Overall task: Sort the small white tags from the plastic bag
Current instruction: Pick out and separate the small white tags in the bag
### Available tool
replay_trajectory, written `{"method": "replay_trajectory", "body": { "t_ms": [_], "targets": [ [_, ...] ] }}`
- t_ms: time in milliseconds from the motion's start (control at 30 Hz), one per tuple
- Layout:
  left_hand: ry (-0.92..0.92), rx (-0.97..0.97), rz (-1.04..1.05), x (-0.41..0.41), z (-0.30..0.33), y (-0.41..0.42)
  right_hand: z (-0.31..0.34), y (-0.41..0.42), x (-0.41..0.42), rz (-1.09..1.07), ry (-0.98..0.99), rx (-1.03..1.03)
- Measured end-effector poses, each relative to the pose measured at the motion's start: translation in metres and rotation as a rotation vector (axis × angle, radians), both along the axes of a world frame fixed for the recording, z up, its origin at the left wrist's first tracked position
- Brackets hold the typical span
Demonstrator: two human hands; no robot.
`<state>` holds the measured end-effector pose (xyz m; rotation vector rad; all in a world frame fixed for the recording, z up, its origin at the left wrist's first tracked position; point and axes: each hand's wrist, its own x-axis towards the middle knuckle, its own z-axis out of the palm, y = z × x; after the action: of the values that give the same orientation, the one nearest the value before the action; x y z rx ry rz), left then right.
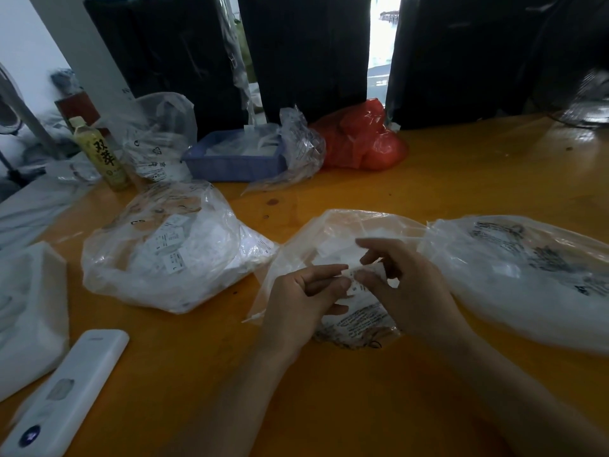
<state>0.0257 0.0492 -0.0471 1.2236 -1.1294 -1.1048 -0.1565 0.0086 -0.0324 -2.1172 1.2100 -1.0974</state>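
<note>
A clear plastic bag [333,232] lies open in the middle of the orange table [461,179]. Above it, my left hand [303,295] and my right hand [402,285] both pinch small white tags [357,278] between thumb and fingers. Printed letters show on the tags. To the left sits a second clear bag [171,255] full of white tags. A third clear bag [527,275] with black print lies at the right, touching my right forearm.
A white remote [66,390] and a white foam block [29,311] lie at the near left. Further back stand a green tea bottle [100,153], a blue tray [234,159], more clear bags and a red bag [362,143]. Black panels close off the back.
</note>
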Motion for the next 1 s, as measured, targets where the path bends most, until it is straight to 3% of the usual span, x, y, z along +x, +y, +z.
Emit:
{"method": "replay_trajectory", "body": {
  "t_ms": [133, 400, 600, 1000],
  "targets": [
    [0.056, 0.029, 0.078, 0.001, 0.0, -0.003, 0.0, -0.002, -0.001, -0.088, -0.173, 0.211],
    [0.026, 0.04, 0.043, 0.001, 0.001, 0.0, -0.001, 0.003, 0.002, -0.027, -0.032, 0.065],
    [0.129, 0.055, 0.033, 0.003, 0.001, -0.002, 0.004, -0.002, -0.005, -0.159, -0.185, 0.019],
    [0.161, 0.058, 0.069, 0.002, 0.003, -0.003, 0.008, -0.007, -0.012, -0.044, -0.114, -0.009]
  ]
}}
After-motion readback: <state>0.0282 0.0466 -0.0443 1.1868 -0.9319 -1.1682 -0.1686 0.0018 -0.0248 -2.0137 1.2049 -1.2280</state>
